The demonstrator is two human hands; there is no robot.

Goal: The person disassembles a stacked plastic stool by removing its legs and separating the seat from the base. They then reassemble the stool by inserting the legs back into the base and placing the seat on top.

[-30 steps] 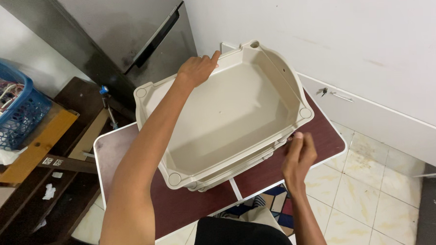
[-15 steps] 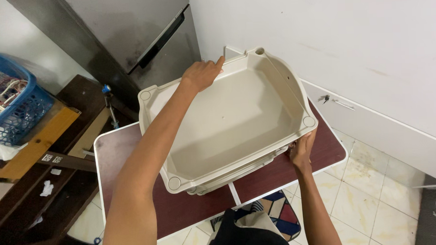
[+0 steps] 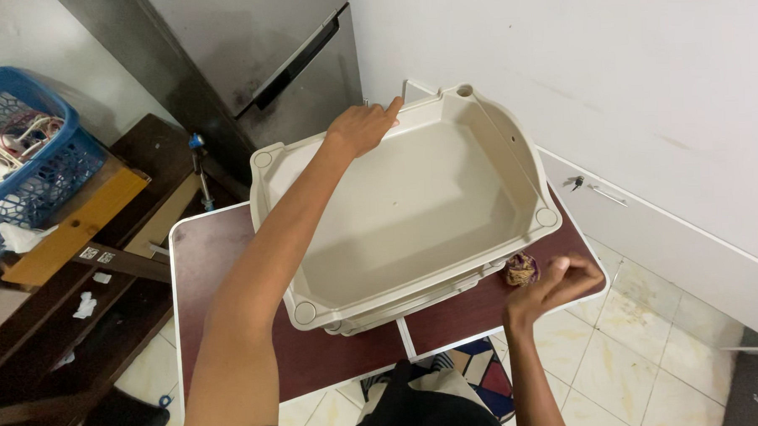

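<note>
A beige plastic tray (image 3: 412, 203), deep and empty, sits on top of another like it on a dark red folding table (image 3: 221, 252). My left hand (image 3: 363, 125) reaches across and grips the tray's far rim. My right hand (image 3: 558, 284) hovers just off the tray's near right corner, fingers loosely curled, holding nothing. A small crumpled brownish wrapper (image 3: 521, 269) lies on the table right beside that hand, by the tray's corner.
A grey fridge (image 3: 256, 58) stands behind the table, a white wall and low cabinet (image 3: 648, 220) to the right. A blue basket (image 3: 24, 158) with cables rests on a dark wooden bench at left. Tiled floor and a patterned mat lie below.
My right hand has let go of the tray's near right corner and drawn back toward me. A crumpled wrapper now shows on the table there. My left hand has stayed on the far rim.
</note>
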